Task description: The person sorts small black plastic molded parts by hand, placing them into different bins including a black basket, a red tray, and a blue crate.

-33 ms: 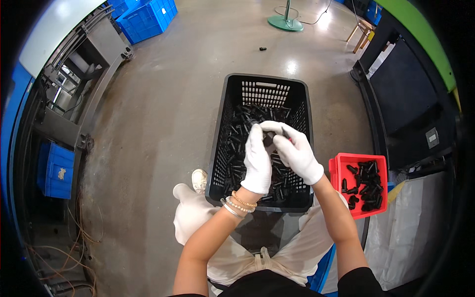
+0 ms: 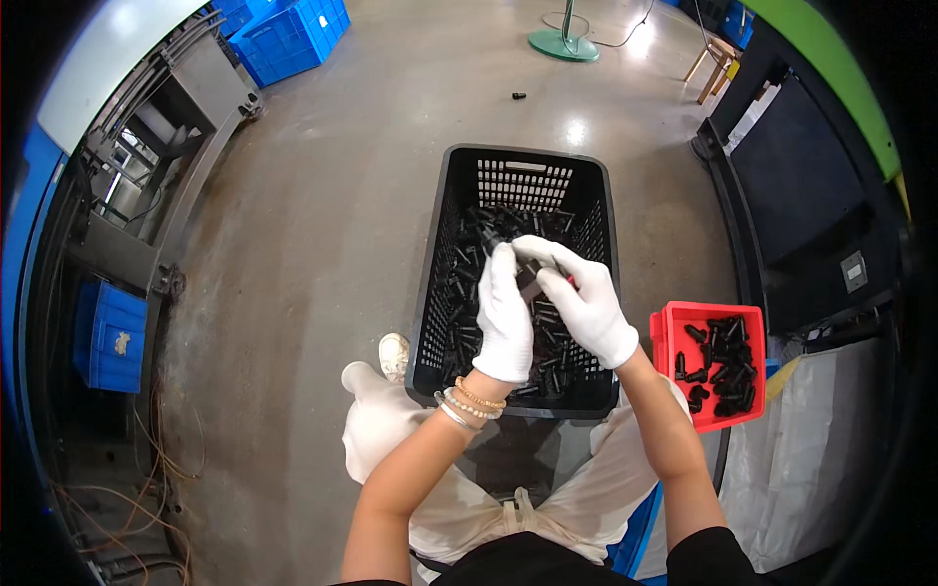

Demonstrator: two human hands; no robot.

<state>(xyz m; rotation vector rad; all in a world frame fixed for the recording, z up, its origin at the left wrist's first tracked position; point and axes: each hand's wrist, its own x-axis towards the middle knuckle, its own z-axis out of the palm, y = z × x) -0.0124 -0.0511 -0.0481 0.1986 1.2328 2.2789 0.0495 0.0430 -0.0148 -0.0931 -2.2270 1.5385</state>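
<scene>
Both hands wear white gloves and meet above a deep black plastic crate (image 2: 427, 337), which holds many loose black plastic pipe fittings (image 2: 552, 366). My left hand (image 2: 505, 322) is closed around one black plastic fitting (image 2: 490, 236); its end pokes out beyond the fingertips. Curled close beside it, my right hand (image 2: 591, 311) grips a small tool with a red part (image 2: 572, 281) showing between the fingers. A flat grey piece shows between the palms, and the fingers hide most of the tool, so its kind cannot be made out.
At right, a red bin (image 2: 660, 337) contains more black fittings (image 2: 728, 366). One small black piece (image 2: 519, 96) lies on the floor beyond the crate. Machines flank both sides. Blue crates (image 2: 293, 44) and a green stand base (image 2: 564, 46) are farther off.
Both hands have shifted very slightly left. More of the black fitting now shows past my left fingertips, pointing up and left.
</scene>
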